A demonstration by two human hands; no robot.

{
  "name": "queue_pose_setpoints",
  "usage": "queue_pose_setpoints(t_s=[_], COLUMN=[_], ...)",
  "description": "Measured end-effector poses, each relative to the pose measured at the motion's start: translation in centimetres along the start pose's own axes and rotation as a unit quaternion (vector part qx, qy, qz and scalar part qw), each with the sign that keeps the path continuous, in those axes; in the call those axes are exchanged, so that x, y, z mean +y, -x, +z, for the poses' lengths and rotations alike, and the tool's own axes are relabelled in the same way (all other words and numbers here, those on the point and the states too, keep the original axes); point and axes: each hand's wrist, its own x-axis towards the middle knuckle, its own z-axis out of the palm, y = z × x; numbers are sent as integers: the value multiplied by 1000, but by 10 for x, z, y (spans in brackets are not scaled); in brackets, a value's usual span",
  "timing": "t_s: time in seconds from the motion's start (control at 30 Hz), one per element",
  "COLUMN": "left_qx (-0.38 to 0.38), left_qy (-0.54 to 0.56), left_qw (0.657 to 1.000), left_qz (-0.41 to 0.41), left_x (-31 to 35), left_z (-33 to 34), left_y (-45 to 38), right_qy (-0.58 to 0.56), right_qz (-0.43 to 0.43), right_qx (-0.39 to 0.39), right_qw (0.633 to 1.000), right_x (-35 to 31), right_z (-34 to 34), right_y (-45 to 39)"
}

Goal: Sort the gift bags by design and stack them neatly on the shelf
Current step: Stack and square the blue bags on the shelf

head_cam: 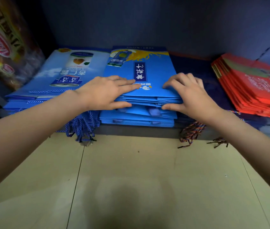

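Both hands grip the top bundle of the middle blue bag stack (141,96): left hand (104,91) and right hand (187,95) pinch its near edge, long axis running far.

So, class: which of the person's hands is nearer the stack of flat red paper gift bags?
Right hand: the red stack lies just to its right. Left hand sits farther left.
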Motion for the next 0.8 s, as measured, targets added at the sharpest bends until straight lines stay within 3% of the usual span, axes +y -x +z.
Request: queue_pose_setpoints(t_s=[0.07, 0.17, 0.23, 0.43, 0.67, 0.8], left_qx=[14, 39, 39, 24, 22, 4], left_qy=[17, 46, 55, 68, 74, 63], left_qw=[1000, 998, 997, 997, 997, 998], left_qz=[5, 16, 25, 18, 23, 18], left_x=[-4, -10, -13, -12, -14, -13], left_z=[-5, -11, -13, -21, -25, -24], left_y=[0, -3, -5, -6, -7, -6], right_qy=[1, 3, -3, 74, 178, 139], right_qz=[9, 12, -6, 11, 25, 81], right_qx=[32, 167, 216, 60, -42, -164], right_qw=[999, 986, 976, 995, 983, 973], right_x=[-4, -22, -41, -69, -82, -104], right_z=[-7, -6, 8, 59, 62, 63], right_y=[0, 17, 36, 65, 61, 52])
